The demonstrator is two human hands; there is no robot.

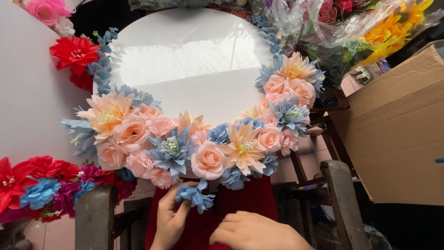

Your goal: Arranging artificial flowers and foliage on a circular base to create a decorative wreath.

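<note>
A round white board (194, 60) stands in front of me, its lower rim covered with peach, pink and blue artificial flowers (185, 139). My left hand (170, 217) holds a small blue flower (196, 195) just under the bottom edge of that flower band, fingers pinched on its stem side. My right hand (256, 231) lies below it over red cloth (245, 199), fingers curled, holding nothing that I can see. Blue leafy sprigs (102, 65) run up the board's left edge.
Red, magenta and blue flowers (41, 185) sit at the lower left, a red flower (74, 52) at the upper left. Wrapped yellow flowers (393, 28) lie at the top right. A cardboard box (397, 134) stands on the right. Dark wooden stand posts (340, 199) flank my hands.
</note>
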